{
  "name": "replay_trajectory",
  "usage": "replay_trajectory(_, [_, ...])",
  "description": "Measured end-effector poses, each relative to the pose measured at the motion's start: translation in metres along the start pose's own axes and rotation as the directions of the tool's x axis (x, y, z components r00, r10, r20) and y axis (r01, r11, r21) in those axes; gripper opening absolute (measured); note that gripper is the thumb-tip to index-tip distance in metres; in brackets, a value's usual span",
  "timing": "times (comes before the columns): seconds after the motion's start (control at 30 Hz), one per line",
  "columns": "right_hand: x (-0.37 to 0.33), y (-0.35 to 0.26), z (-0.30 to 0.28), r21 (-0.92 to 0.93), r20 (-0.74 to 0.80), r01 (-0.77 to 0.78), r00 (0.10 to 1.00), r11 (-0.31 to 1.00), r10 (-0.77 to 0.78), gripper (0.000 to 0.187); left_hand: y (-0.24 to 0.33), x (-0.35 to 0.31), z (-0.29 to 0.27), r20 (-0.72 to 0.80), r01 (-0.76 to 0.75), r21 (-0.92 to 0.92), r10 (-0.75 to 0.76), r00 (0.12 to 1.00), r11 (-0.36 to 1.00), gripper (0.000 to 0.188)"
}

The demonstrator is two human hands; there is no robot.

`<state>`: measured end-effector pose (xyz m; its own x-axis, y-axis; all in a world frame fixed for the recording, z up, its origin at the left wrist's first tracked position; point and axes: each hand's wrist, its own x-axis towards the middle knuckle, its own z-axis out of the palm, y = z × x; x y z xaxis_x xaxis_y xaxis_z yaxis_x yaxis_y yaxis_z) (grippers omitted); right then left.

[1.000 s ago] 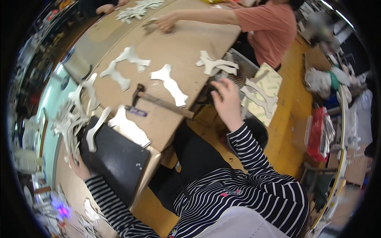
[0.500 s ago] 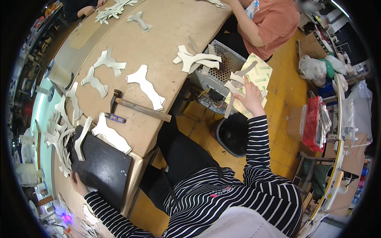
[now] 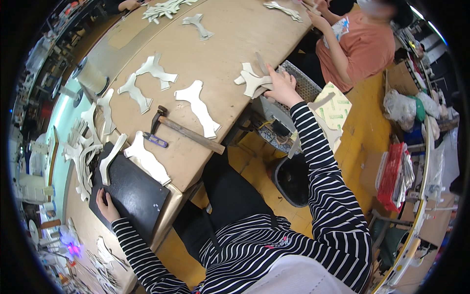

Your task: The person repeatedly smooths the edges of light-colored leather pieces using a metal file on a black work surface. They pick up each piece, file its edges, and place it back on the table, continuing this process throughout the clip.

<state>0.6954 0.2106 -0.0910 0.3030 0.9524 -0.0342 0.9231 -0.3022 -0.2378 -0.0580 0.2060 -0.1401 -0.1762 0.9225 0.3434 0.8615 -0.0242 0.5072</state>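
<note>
My right hand point(image 3: 282, 88) reaches to the table's right edge. Its thumb and index finger close around the end of a white Y-shaped cut piece point(image 3: 252, 81) in a small pile. My left hand point(image 3: 107, 206) lies with fingers apart on the edge of a black board point(image 3: 132, 196). A curved white piece point(image 3: 112, 159) lies on that board, and a broad white piece point(image 3: 147, 159) overlaps its far edge. Beside my right forearm, grey and white strips lie on a yellowish printed sheet point(image 3: 338, 110), partly hidden by the sleeve.
A hammer point(image 3: 191, 134) and purple thread snips point(image 3: 155, 139) lie mid-table, with white pieces around them. A heap of pieces point(image 3: 81, 157) is at the left. Below the right edge are a perforated metal box point(image 3: 306, 88) and a black bin point(image 3: 289, 181). A co-worker point(image 3: 360, 54) sits beyond.
My right hand has left the strips on the printed sheet and moved to the pile at the table edge. My left hand has shifted further onto the black board. The whole view has shifted.
</note>
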Motion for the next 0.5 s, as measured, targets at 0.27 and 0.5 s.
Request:
replay_trajectory(0.27, [0.015, 0.002, 0.018, -0.087, -0.222, 0.096, 0.968, 0.992, -0.113, 0.069, 0.015, -0.002, 0.002, -0.019, 0.005, 0.046, -0.004, 1.0, 0.999, 0.028])
replay_trajectory(0.5, [0.027, -0.015, 0.001, -0.235, -0.447, 0.329, 0.799, 0.915, -0.402, 0.032, 0.053, -0.01, 0.009, -0.204, -0.057, 0.091, 0.075, 0.976, 0.994, 0.022])
